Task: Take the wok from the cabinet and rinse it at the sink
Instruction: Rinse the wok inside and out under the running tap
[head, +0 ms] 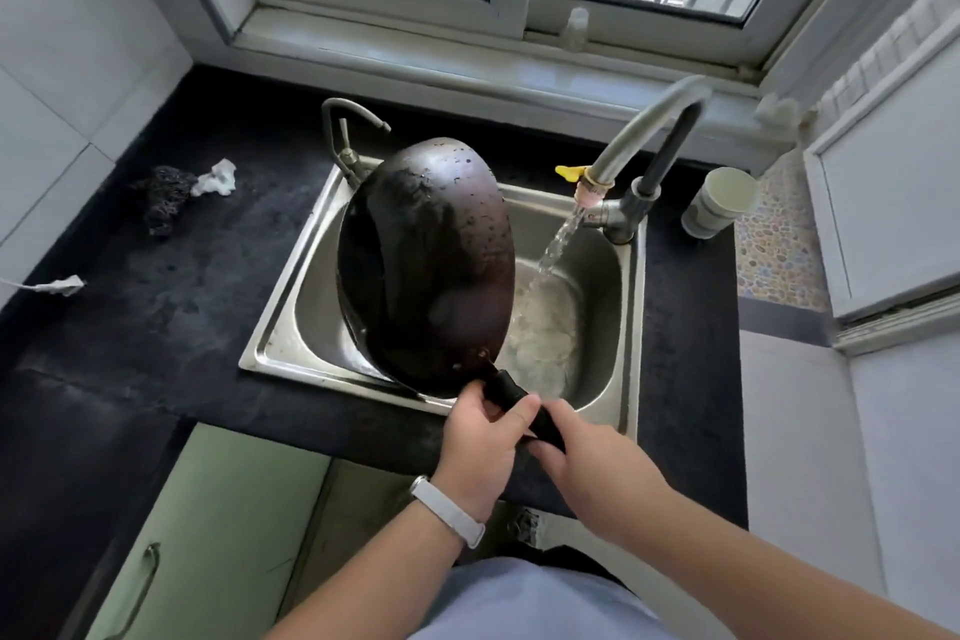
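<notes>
Over sink [291,327]: wok [426,265] stood tilted, underside up | tap water [556,244] fell into basin beside it | left hand [480,437] and right hand [587,463] both clasped handle [514,398]

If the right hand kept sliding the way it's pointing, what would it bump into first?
The right hand points up along the wok handle, so it would most likely meet the left hand's thumb, gripping the handle just ahead. Beyond that comes the wok bowl, tilted over the sink. Depth is hard to judge.
</notes>
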A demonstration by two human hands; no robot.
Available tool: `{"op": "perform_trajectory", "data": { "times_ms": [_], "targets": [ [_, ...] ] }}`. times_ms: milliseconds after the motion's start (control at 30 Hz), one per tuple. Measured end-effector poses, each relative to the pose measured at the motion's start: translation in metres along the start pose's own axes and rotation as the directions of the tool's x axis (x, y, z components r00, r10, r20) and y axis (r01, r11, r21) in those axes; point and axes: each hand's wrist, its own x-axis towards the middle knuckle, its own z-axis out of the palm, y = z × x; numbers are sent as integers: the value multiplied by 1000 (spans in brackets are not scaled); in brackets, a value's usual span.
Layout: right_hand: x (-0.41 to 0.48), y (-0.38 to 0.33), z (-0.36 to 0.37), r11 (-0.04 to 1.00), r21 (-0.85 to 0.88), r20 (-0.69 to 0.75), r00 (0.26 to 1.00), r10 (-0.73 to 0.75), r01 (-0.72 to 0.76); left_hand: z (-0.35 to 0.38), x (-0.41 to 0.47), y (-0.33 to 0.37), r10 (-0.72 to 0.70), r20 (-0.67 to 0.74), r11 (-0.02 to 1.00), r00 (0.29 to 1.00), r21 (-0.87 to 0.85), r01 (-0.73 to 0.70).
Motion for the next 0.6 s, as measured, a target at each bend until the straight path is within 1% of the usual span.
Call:
{"op": "perform_trajectory", "data": {
  "times_ms": [67, 167, 267, 367, 467, 533, 600],
  "targets": [
    [-2, -1, 5, 999, -7, -20, 999, 43, -43, 0, 5, -1, -6, 11, 1000, 1000, 19, 5],
    [5, 2, 9, 992, 76, -20, 995, 100, -98, -3, 12, 3, -32, 51, 999, 998, 21, 30],
    [11, -2, 10, 973, 204, -25, 993, 113, -105, -11, 18, 9, -37, 73, 999, 997, 20, 36],
    [13, -11, 18, 923, 374, 5, 995, 97, -91, -22, 19, 13, -20, 79, 999, 997, 42, 17],
    [11, -17, 30, 866, 492, 31, 996, 87, -91, -29, 16, 14, -75, 120, 996, 990, -45, 81],
    [9, -18, 32, 840, 535, 39, 996, 83, -91, -32, 13, 16, -120, 149, 984, 982, -115, 138],
    [8, -20, 32, 825, 558, 44, 996, 75, -86, -34, 11, 18, -137, 176, 977, 975, -139, 163]
  ]
}}
